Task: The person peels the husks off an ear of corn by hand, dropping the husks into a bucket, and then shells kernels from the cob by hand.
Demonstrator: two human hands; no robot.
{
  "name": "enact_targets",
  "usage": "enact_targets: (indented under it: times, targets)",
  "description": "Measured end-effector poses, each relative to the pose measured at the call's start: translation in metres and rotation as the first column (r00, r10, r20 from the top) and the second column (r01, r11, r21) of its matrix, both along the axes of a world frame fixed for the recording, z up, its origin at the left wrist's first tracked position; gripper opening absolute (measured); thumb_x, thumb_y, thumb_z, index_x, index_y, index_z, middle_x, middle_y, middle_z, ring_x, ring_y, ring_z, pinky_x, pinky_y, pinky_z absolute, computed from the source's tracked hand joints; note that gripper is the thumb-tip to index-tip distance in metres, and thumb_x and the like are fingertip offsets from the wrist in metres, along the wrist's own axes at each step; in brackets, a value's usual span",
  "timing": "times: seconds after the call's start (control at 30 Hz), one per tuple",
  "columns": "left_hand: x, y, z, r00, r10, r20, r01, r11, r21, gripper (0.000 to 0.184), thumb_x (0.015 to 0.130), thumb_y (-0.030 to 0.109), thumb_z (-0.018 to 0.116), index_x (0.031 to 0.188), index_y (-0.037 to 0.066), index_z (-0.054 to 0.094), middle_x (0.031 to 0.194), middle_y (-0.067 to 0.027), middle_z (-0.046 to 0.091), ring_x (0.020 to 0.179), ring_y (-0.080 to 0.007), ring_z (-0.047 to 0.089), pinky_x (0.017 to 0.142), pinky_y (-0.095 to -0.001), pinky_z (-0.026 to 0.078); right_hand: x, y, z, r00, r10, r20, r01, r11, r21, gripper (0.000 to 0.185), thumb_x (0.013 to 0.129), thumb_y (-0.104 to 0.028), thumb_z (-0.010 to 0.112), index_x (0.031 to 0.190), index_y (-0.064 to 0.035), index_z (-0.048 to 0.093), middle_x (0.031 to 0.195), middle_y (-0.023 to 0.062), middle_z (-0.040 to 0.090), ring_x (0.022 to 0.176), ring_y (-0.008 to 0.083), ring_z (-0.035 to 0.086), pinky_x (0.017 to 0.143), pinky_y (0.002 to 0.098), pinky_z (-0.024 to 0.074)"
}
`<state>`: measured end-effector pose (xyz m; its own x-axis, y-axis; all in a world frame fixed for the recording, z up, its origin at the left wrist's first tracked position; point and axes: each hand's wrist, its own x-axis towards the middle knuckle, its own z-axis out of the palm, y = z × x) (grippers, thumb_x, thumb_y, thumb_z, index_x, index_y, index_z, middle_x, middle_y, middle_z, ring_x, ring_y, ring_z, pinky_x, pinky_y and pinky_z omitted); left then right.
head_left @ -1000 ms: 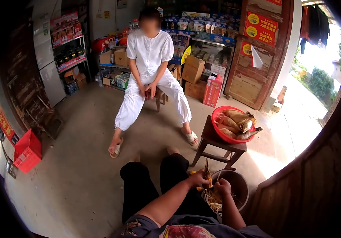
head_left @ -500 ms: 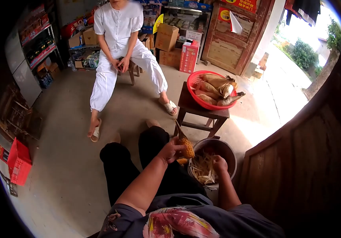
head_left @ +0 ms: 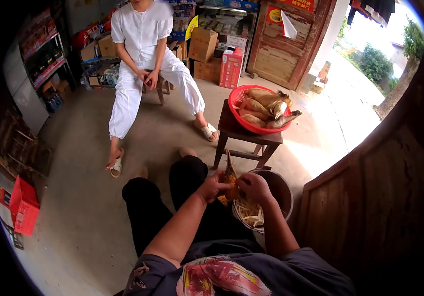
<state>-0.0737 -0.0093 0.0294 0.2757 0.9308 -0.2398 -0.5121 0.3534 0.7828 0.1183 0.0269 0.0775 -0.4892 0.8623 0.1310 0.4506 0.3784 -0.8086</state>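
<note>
Lower centre of the frame: the left hand [head_left: 214,188] grasps a yellow ear of corn [head_left: 230,178], roughly upright, its narrow brownish end uppermost. The right hand [head_left: 254,187], fingers bent, is at the ear's right side; cannot tell whether it pinches anything. Below the right hand, a bucket [head_left: 284,190] holds pale husks [head_left: 249,215]. Beyond, right of centre, a dark wooden stool [head_left: 228,126] bears a red basket [head_left: 237,116] of corn in husk [head_left: 264,102]. Farther, upper centre-left, a person in white [head_left: 143,39] sits, hands together between the knees.
</note>
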Motion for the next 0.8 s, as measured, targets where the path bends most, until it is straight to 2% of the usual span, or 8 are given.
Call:
enact_targets:
  times: [0.23,0.33,0.43,0.6,0.67,0.7,0.73,0.8]
  targets:
    - [0.004,0.002,-0.003,0.996,-0.030,-0.082,0.036,0.997,0.073,0.054,0.079,-0.003,0.064,0.126,0.008,0.040,0.111,-0.0087,0.057,0.099,-0.0209,0.059,0.082,-0.0344,0.050,-0.002,0.002,-0.009,0.988,-0.056,0.146,0.031,0.985,0.167,0.019,0.075,-0.022,0.062,0.083,-0.0046,0.064,0.078,0.0167,0.062,0.077,0.0345,0.061,0.067,0.0405,0.0486]
    - [0.005,0.001,-0.004,0.995,-0.008,-0.097,0.020,0.993,0.116,0.054,0.079,-0.002,0.066,0.126,0.005,0.042,0.112,-0.0086,0.058,0.099,-0.0209,0.059,0.083,-0.0342,0.050,-0.002,0.002,-0.017,0.971,-0.093,0.220,0.056,0.984,0.167,0.015,0.073,-0.017,0.062,0.083,-0.0059,0.065,0.075,0.0159,0.062,0.071,0.0347,0.061,0.063,0.0387,0.0486]
    - [0.004,0.004,-0.014,0.987,-0.052,-0.155,0.058,0.998,0.033,0.056,0.077,0.003,0.071,0.127,0.003,0.046,0.110,-0.0089,0.060,0.099,-0.0201,0.059,0.083,-0.0337,0.050,0.002,0.001,-0.020,0.972,-0.057,0.227,0.032,0.993,0.112,0.015,0.073,-0.019,0.062,0.081,-0.0066,0.066,0.074,0.0160,0.062,0.070,0.0346,0.061,0.062,0.0391,0.0487]
    - [0.009,0.008,-0.021,0.922,-0.099,-0.376,0.138,0.987,0.079,0.061,0.076,0.014,0.075,0.126,0.001,0.043,0.113,-0.0113,0.058,0.101,-0.0194,0.057,0.087,-0.0344,0.046,0.004,-0.004,-0.023,0.983,-0.049,0.180,0.042,0.998,0.043,0.014,0.073,-0.019,0.063,0.075,-0.0050,0.064,0.065,0.0137,0.059,0.060,0.0249,0.061,0.058,0.0347,0.0471]
    - [0.012,0.006,-0.017,0.896,-0.107,-0.431,0.177,0.976,0.125,0.063,0.075,0.018,0.076,0.126,0.000,0.043,0.113,-0.0122,0.058,0.102,-0.0198,0.056,0.087,-0.0336,0.046,0.010,0.001,-0.043,0.988,-0.057,0.142,0.073,0.991,-0.110,0.017,0.070,-0.021,0.066,0.077,-0.0053,0.065,0.067,0.0119,0.062,0.061,0.0224,0.061,0.061,0.0333,0.0484]
    - [0.012,0.006,-0.019,0.896,-0.104,-0.432,0.175,0.976,0.128,0.063,0.075,0.018,0.076,0.126,0.000,0.043,0.113,-0.0122,0.058,0.102,-0.0198,0.056,0.087,-0.0336,0.046,0.013,0.003,-0.059,0.998,-0.059,0.000,0.057,0.962,-0.269,0.011,0.073,-0.014,0.064,0.075,-0.0035,0.063,0.064,0.0057,0.059,0.060,0.0134,0.056,0.059,0.0286,0.0460]
    - [0.012,0.006,-0.021,0.876,-0.124,-0.465,0.213,0.967,0.143,0.063,0.075,0.019,0.075,0.126,0.000,0.043,0.113,-0.0125,0.058,0.102,-0.0200,0.056,0.087,-0.0330,0.046,0.013,0.004,-0.074,0.998,-0.059,0.000,0.057,0.963,-0.265,0.011,0.073,-0.014,0.064,0.075,-0.0035,0.063,0.064,0.0057,0.059,0.060,0.0134,0.056,0.059,0.0286,0.0460]
    - [0.013,0.008,-0.020,0.856,-0.141,-0.497,0.250,0.955,0.159,0.063,0.075,0.020,0.075,0.125,-0.001,0.043,0.112,-0.0129,0.058,0.101,-0.0201,0.056,0.088,-0.0324,0.045,0.014,0.003,-0.090,0.967,-0.142,-0.214,0.010,0.854,-0.521,0.006,0.077,-0.009,0.061,0.075,-0.0034,0.063,0.066,-0.0002,0.057,0.061,0.0092,0.052,0.057,0.0255,0.0439]
